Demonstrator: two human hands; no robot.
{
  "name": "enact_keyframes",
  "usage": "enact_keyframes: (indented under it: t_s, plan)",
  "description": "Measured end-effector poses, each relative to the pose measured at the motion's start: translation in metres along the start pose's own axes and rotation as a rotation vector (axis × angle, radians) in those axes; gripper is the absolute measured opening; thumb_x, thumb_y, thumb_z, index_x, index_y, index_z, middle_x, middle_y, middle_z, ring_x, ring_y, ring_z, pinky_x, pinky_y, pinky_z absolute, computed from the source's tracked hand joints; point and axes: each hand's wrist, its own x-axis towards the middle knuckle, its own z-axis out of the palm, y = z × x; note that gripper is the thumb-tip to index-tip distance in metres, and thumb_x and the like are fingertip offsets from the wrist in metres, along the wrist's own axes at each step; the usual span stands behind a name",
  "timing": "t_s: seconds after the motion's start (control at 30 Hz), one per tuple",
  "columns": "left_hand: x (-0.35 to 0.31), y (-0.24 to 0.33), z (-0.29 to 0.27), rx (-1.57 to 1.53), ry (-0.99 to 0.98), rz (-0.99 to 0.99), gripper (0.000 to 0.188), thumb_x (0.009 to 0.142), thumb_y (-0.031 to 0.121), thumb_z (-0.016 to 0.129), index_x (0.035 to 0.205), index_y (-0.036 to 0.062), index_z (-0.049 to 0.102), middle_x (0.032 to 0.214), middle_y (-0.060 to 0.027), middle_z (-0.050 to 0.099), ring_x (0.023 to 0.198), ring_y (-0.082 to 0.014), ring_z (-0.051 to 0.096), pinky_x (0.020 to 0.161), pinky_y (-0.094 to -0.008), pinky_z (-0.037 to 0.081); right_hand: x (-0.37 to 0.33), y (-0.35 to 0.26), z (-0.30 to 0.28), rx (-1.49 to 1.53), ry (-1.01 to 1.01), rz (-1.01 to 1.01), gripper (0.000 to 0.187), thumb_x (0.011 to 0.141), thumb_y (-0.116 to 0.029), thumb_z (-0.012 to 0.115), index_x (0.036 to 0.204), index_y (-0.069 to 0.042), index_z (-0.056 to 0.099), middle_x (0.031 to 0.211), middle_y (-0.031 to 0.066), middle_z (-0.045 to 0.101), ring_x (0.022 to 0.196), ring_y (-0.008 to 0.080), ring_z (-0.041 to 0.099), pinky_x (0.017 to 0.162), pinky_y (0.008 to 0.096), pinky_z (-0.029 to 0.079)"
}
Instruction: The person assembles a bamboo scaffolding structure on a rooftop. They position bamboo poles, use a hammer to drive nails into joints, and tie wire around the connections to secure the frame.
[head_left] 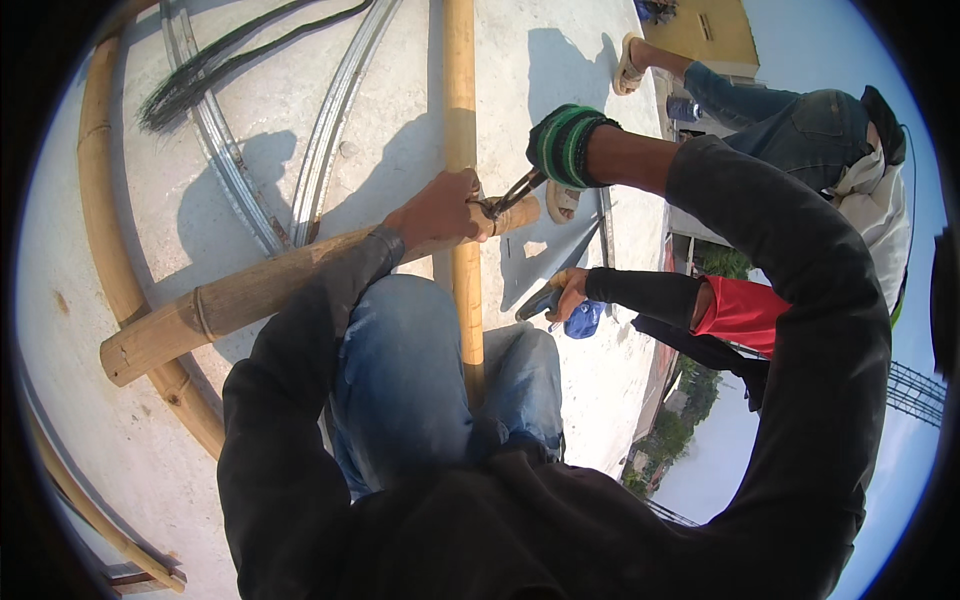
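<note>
Two bamboo poles cross in front of my knees: a short thick pole [255,290] lies slantwise over a longer upright-running pole [459,90]. My left hand [440,212], bare, is closed around the crossing, its fingers over the slanted pole. Just right of it, my right hand [568,145], in a black and green striped glove, grips the handles of a pair of pincers [518,192]. The pincers' jaws rest at the crossing, close to my left fingers. Whatever the jaws bite on is too small to make out.
A bundle of black wire [190,88] and two metal channels [335,115] lie on the pale concrete at the far left. Another bamboo pole [100,190] runs along the left. A co-worker's hand [570,292] holds a dark tool nearby; another person in jeans [815,125] bends at the right.
</note>
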Motion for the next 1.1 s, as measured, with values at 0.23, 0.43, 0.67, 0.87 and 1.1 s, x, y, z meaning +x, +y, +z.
enact_keyframes:
  t_s: [0.23,0.43,0.67,0.87,1.1]
  plan:
    - [-0.004,0.008,-0.001,-0.051,0.033,0.036,0.091,0.064,0.043,0.102,0.128,-0.0065,0.060,0.111,-0.0247,0.074,0.106,-0.0375,0.074,0.095,-0.0425,0.059,-0.043,-0.043,0.042,0.055,0.293,0.274,0.058,0.083,-0.022,0.083,0.135,-0.009,0.061,0.108,0.0116,0.074,0.101,0.0311,0.076,0.086,0.0462,0.053]
    - [0.002,0.001,0.000,-0.159,0.032,-0.075,0.067,0.081,0.042,0.094,0.120,-0.0053,0.067,0.110,-0.0200,0.075,0.103,-0.0275,0.074,0.091,-0.0382,0.059,-0.040,-0.086,0.138,0.234,0.519,0.554,0.011,0.090,-0.015,0.067,0.095,-0.013,0.076,0.104,0.0129,0.072,0.101,0.0302,0.069,0.084,0.0478,0.049]
    - [-0.002,0.011,0.005,-0.067,0.004,0.043,0.057,0.083,0.042,0.093,0.106,-0.0046,0.070,0.097,-0.0185,0.078,0.090,-0.0236,0.076,0.079,-0.0362,0.061,0.013,-0.176,0.207,0.682,0.775,0.945,0.045,0.099,-0.026,0.059,0.140,-0.009,0.064,0.168,0.0312,0.031,0.156,0.0462,0.032,0.115,0.0651,0.034]
    - [-0.014,0.026,0.010,0.414,0.106,0.155,0.076,0.079,0.063,0.089,0.108,-0.0048,0.071,0.098,-0.0241,0.077,0.093,-0.0362,0.077,0.082,-0.0452,0.061,0.041,-0.223,0.201,0.946,0.803,1.190,0.059,0.094,-0.019,0.062,0.150,0.000,0.055,0.174,0.0292,0.021,0.159,0.0504,0.025,0.117,0.0667,0.033]
    - [-0.026,0.037,0.008,0.326,0.002,0.217,0.090,0.081,0.063,0.088,0.131,-0.0065,0.062,0.121,-0.0279,0.073,0.115,-0.0390,0.073,0.099,-0.0452,0.058,0.067,-0.266,0.197,0.830,1.011,1.376,0.054,0.096,-0.013,0.056,0.146,0.010,0.053,0.170,0.0288,0.029,0.153,0.0500,0.035,0.114,0.0601,0.038]
